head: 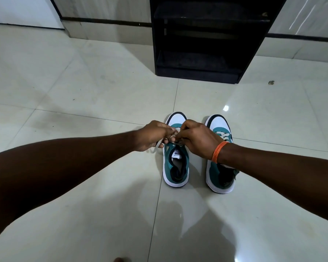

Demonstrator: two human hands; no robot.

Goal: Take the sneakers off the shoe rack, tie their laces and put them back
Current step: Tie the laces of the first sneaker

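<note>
Tying step, first shoe — left hand (153, 136) and right hand (196, 139) both pinched on the lace (156, 146) over the left sneaker (175, 167), mid-floor (83, 103) before the shoe rack (201, 72). Right sneaker (221, 173) just beside. Next, probably — cinch the knot.

Two teal and white sneakers stand side by side on the pale tiled floor (83, 91), toes pointing to the black shoe rack (206, 44) by the wall. The person's left hand (153, 135) and right hand (197, 140) meet over the left sneaker (175, 167), and both pinch its white lace (156, 146) between closed fingers. The right sneaker (221, 174) stands near, partly hidden under the right forearm. An orange thread band (219, 151) goes around the right wrist.
</note>
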